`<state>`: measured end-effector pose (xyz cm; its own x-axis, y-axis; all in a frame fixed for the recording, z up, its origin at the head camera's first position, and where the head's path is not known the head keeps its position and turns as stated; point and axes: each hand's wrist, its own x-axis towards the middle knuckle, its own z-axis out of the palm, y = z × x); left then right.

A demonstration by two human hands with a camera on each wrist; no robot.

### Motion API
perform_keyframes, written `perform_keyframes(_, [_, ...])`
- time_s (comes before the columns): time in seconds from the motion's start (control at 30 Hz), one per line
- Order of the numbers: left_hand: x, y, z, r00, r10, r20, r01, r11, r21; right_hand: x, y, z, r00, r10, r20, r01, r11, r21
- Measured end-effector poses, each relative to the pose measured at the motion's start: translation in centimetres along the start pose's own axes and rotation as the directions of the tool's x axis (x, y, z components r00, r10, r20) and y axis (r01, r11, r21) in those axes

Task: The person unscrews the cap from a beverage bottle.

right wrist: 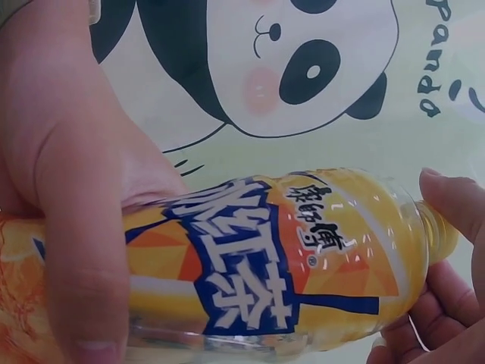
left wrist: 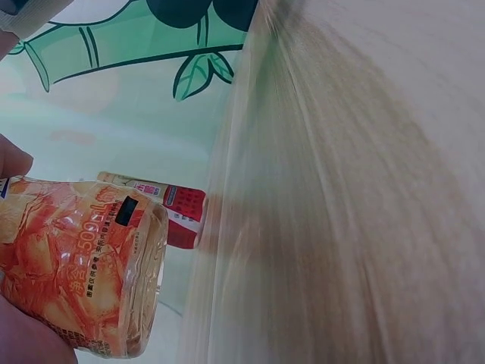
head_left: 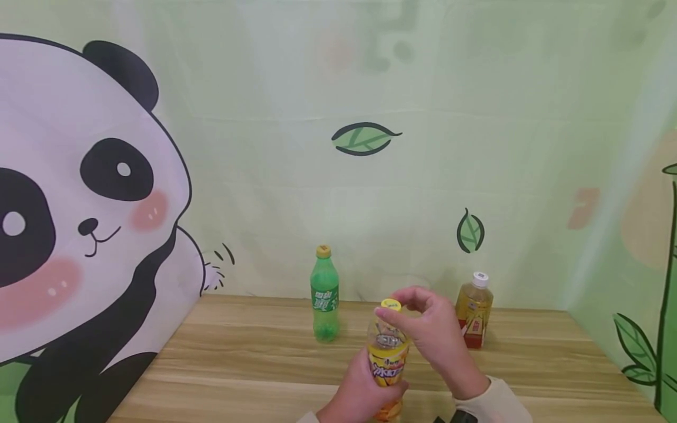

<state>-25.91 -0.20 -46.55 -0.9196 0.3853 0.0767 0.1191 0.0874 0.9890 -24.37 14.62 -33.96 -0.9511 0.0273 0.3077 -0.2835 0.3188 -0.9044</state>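
While your left hand [head_left: 365,385] grips the iced tea bottle [head_left: 389,357] below, your right hand [head_left: 435,330] pinches its yellow cap [head_left: 391,304] above, so the bottle is capped between them, the work apparently unfinished.

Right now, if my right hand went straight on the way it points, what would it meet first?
The yellow cap, which your right hand pinches. Beyond that, the green bottle might lie in line, farther back and to the left, but depth is unclear.
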Motion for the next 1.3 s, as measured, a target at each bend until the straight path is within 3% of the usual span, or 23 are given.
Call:
perform_keyframes(0.43, [-0.1, -0.3, 0.0, 0.997, 0.074, 0.017, -0.074, 0.997, -0.002, 0.3, 0.4, -0.5, 0.994, -0.024, 0.11, 0.022, 1.0, 0.017])
perform_keyframes(0.63, [-0.2, -0.3, -0.1, 0.994, 0.108, 0.023, -0.108, 0.994, 0.002, 0.7, 1.0, -0.9, 0.976, -0.07, 0.208, 0.056, 0.996, 0.072])
perform_keyframes(0.83, [-0.1, -0.5, -0.2, 0.994, 0.1, 0.033, -0.099, 0.995, -0.007, 0.9, 1.4, -1.1, 0.96, -0.095, 0.265, 0.07, 0.992, 0.103])
perform_keyframes(1.07, [0.0, -0.4, -0.4, 0.995, 0.094, 0.045, -0.093, 0.996, -0.009, 0.9, 1.2, -1.0, 0.962, -0.086, 0.258, 0.07, 0.995, 0.073])
perform_keyframes(1.3, [0.0, -0.5, -0.4, 0.994, 0.091, 0.055, -0.09, 0.996, -0.015, 0.5, 1.3, -0.7, 0.988, -0.029, 0.153, 0.022, 0.998, 0.051])
